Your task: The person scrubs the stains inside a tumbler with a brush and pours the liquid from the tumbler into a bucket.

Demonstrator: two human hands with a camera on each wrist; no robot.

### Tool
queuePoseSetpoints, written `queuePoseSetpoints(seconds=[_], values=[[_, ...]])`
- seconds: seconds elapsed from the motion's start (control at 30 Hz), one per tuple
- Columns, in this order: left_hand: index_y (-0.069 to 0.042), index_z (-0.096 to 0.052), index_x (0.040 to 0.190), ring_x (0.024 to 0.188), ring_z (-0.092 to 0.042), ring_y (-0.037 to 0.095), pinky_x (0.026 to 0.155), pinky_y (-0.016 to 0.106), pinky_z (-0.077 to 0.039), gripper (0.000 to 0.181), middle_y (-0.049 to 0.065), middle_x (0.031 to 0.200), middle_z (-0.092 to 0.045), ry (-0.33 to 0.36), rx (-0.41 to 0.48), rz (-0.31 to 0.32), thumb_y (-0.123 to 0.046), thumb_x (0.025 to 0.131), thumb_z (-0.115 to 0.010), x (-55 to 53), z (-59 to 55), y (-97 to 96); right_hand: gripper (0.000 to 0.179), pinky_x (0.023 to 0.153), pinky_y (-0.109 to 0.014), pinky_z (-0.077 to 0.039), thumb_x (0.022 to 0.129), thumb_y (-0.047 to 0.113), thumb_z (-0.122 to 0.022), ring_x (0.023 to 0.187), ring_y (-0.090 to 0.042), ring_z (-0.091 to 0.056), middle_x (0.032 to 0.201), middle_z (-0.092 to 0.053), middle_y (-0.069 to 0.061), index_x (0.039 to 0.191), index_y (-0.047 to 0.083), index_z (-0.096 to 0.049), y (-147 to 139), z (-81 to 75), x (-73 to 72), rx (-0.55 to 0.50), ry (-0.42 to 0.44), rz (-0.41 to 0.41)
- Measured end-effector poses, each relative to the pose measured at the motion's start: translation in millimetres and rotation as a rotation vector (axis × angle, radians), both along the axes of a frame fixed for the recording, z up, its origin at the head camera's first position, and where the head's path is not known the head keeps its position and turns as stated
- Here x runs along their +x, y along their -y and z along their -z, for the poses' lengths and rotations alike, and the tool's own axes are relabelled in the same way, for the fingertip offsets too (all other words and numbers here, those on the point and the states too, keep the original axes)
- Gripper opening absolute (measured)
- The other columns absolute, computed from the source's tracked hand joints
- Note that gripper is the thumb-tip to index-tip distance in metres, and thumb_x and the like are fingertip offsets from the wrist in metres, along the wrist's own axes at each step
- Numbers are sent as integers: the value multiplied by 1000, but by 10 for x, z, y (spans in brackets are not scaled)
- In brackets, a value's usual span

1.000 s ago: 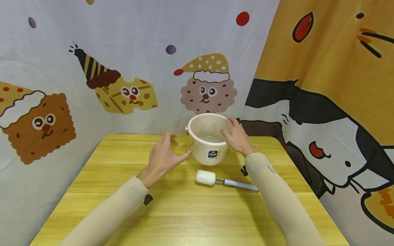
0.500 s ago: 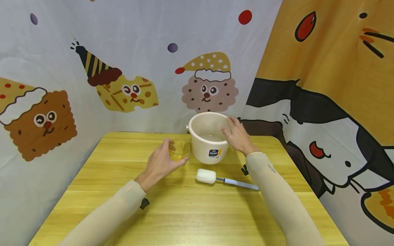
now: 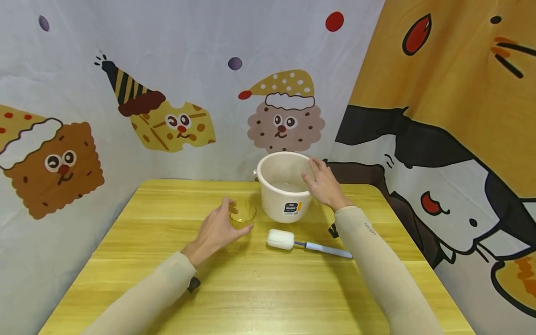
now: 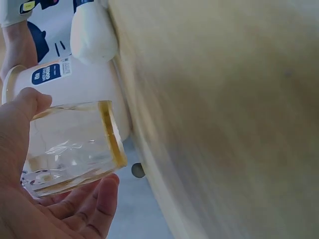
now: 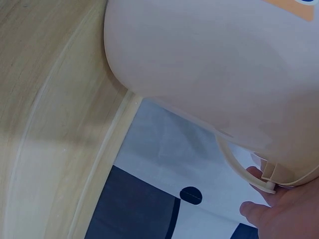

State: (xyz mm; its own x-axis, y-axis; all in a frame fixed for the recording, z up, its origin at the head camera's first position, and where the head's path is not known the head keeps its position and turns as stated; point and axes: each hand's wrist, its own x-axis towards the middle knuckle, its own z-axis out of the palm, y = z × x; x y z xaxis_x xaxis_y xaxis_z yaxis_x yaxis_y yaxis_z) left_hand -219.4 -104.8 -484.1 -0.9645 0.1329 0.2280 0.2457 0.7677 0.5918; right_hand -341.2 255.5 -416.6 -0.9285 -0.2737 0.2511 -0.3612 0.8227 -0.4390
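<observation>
My left hand [image 3: 215, 230] holds a clear glass cup [image 3: 247, 215] with an amber tint, thumb on one side and fingers on the other. The left wrist view shows the cup [image 4: 75, 144] between thumb and fingers, its thick base pointing away from the palm. Just right of it stands a cream bucket [image 3: 278, 207] with a dark label on its front. My right hand [image 3: 327, 188] grips the bucket's right rim. In the right wrist view, its fingers lie by the rim where the bucket's handle [image 5: 239, 169] joins.
In front of the bucket lies a cleaning brush with a white sponge head [image 3: 281, 239] and a pale blue handle [image 3: 328, 250]. A few drops [image 3: 257, 275] dot the wooden table [image 3: 293, 298]. Behind its far edge hangs a printed cloth [image 3: 197, 56].
My left hand has brought the cup down and toward me, a little away from the bucket. The right hand stays at the rim; bucket and brush keep their places.
</observation>
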Motion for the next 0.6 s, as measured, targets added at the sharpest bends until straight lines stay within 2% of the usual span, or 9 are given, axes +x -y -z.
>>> queuePoseSetpoints(seconds=[0.37, 0.6], values=[[-3, -54, 155, 96, -78, 29, 78, 41, -69, 92, 22, 141, -77, 58, -4, 4, -50, 90, -100, 37, 103, 0, 76, 150, -68, -9, 123, 42, -43, 178, -54, -26, 191, -24, -30, 182, -4, -27, 4, -3, -13, -8, -5, -1], [-1, -54, 155, 113, -81, 40, 92, 50, -73, 92, 25, 145, -76, 66, 21, 9, -48, 90, -100, 41, 166, 26, 76, 150, -68, -10, 123, 42, -43, 178, -53, -26, 191, -25, -30, 182, -4, -27, 8, 0, -13, -13, -2, 1]])
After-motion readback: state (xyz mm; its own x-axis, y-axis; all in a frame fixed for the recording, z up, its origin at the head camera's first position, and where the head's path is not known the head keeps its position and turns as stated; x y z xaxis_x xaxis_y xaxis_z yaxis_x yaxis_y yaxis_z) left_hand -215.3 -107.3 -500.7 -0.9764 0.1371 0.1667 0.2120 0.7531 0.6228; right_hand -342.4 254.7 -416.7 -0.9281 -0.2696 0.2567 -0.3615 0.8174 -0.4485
